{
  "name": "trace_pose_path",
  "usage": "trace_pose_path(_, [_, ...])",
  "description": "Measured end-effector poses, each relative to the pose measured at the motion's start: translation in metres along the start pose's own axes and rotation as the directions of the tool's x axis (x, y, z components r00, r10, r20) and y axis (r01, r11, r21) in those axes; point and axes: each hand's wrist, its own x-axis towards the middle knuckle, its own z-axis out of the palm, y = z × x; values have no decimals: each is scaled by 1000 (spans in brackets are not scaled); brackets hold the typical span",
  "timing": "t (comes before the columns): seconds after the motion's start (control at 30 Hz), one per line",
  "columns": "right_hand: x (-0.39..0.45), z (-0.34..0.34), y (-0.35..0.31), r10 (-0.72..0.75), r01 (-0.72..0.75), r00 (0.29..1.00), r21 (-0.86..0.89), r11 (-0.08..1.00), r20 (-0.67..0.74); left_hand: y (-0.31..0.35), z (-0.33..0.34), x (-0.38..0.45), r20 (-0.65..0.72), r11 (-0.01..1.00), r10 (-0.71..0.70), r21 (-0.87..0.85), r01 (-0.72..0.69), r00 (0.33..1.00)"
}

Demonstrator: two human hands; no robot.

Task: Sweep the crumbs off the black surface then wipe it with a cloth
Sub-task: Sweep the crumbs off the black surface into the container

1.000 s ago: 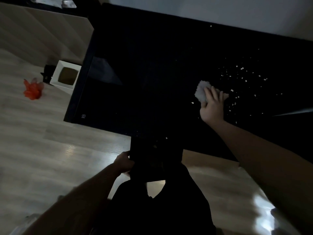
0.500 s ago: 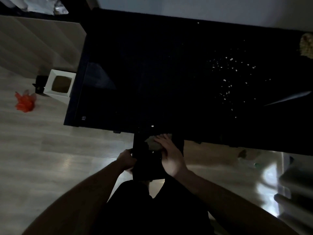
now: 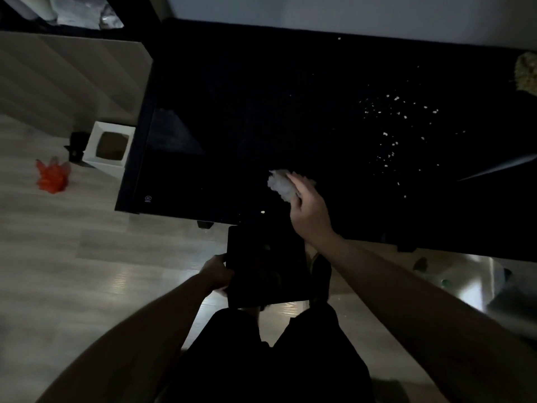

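The black surface (image 3: 232, 117) fills the upper middle of the view. Pale crumbs (image 3: 390, 141) lie scattered over its right half, and a single crumb (image 3: 262, 212) sits near the front edge. My right hand (image 3: 309, 210) holds a crumpled white cloth (image 3: 280, 183) above the front part of the surface, left of the crumbs. My left hand (image 3: 216, 273) grips the left edge of a flat black tray (image 3: 266, 266) held just below the surface's front edge. The dim light hides what lies on the tray.
On the pale wooden floor to the left stand a white box with a brown opening (image 3: 110, 146) and an orange crumpled thing (image 3: 52, 175). A yellowish rough object (image 3: 527, 72) sits at the surface's far right edge. A light wall runs behind.
My right hand with the cloth swept from the crumbs down to the tray, and has now lifted back over the front of the surface. My left hand kept hold of the tray.
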Motion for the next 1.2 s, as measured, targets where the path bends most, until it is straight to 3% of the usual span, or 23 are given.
trace_pose_path(0.13, [33, 21, 5, -62, 103, 976, -193, 976, 206, -4, 2, 3, -32, 999, -34, -41, 33, 999])
trace_pose_path(0.23, [19, 37, 9, -179, 239, 961, -311, 920, 210, -8, 3, 5, -49, 996, -60, -75, 57, 997])
trace_pose_path(0.37, [-29, 44, 23, -278, 356, 905, -214, 910, 322, -14, 7, 8, -55, 995, -58, -87, 53, 997])
trace_pose_path(0.43, [-57, 41, 21, -233, 309, 881, -128, 943, 411, -6, 9, -3, -64, 997, -42, -73, 37, 997])
trace_pose_path(0.53, [-92, 30, 19, -66, 115, 883, -79, 990, 466, 7, 14, -15, -70, 999, -19, -52, 15, 997])
trace_pose_path(0.63, [-115, 11, 23, -6, 2, 927, 12, 1000, 374, 16, 23, -20, -38, 999, -14, -33, 13, 999])
trace_pose_path(0.8, [-113, -47, 32, 147, -161, 983, 130, 978, 107, 27, 44, -24, -9, 1000, -8, -8, 8, 1000])
trace_pose_path(1.07, [-40, -191, 93, 247, -231, 928, 89, 969, -279, 63, 88, -33, 7, 996, 27, 85, -27, 1000])
trace_pose_path(1.2, [-3, -254, 124, 253, -275, 915, -26, 961, -314, 70, 109, -25, 6, 996, 27, 80, -28, 1000])
